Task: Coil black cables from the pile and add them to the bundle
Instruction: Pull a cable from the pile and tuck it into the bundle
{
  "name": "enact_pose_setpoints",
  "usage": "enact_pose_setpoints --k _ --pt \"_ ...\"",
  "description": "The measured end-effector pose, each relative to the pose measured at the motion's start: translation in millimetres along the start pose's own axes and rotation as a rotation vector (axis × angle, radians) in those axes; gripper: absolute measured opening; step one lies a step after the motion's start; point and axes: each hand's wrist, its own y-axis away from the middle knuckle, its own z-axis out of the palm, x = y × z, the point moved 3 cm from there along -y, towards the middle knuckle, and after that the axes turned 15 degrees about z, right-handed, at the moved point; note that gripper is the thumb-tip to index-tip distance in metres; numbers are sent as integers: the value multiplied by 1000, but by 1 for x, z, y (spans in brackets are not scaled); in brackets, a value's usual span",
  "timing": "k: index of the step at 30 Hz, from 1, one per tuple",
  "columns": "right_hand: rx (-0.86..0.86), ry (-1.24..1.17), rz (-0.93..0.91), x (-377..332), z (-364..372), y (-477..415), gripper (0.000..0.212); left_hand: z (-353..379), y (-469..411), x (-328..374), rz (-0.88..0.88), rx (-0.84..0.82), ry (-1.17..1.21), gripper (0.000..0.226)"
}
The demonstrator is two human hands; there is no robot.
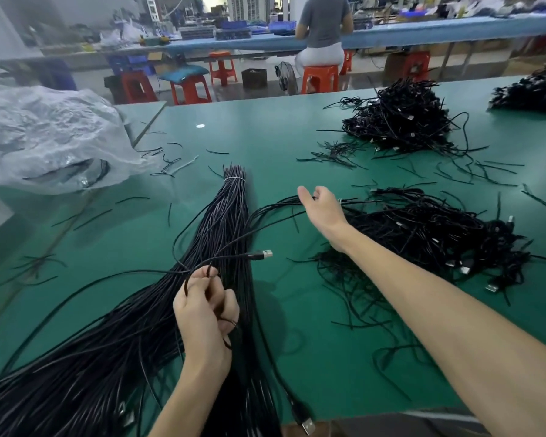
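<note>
Now the left hand (204,307) pinches a looped cable (260,255) over the bundle (230,216), which runs lengthwise away; the right hand (320,205), fingers curled round the pile's (423,234) left edge, is nearer it.

Legible text, labels, brands, numbers, signs: none. Cables (221,234), counter (297,127) and plastic bag (44,130) bear no readable marking.
</note>
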Motion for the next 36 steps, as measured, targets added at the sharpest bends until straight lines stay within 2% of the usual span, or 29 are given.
enact_pose_setpoints --k 3,8,15,18,20,24,27,31,34,36 --pt "35 -25 -38 -4 -8 -6 69 0 -1 -1 -7 -15 7 25" --pt "-25 -17 -103 -14 -12 7 60 1 -1 -11 -9 -50 -177 23" --pt "68 64 -295 -34 -51 55 39 1 -2 -14 4 -128 -234 18" --pt "65 152 -303 -31 -76 79 34 3 -2 -14 -3 -152 -259 16" --pt "-4 233 -264 -20 -89 95 28 5 -2 -14 -2 -156 -271 17" --pt "-70 487 -214 12 -102 120 24 10 -2 -10 -3 -171 -241 19" --pt "36 609 -250 30 -109 124 26 14 -2 -6 -21 -237 -241 29" --pt "238 605 -251 44 -133 117 31 18 -1 4 -131 -290 -244 44" --pt "331 674 -152 52 -155 107 33 23 -2 13 -132 -339 -347 53" --pt "349 789 -64 59 -161 107 32 27 -2 17 -161 -348 -331 53"
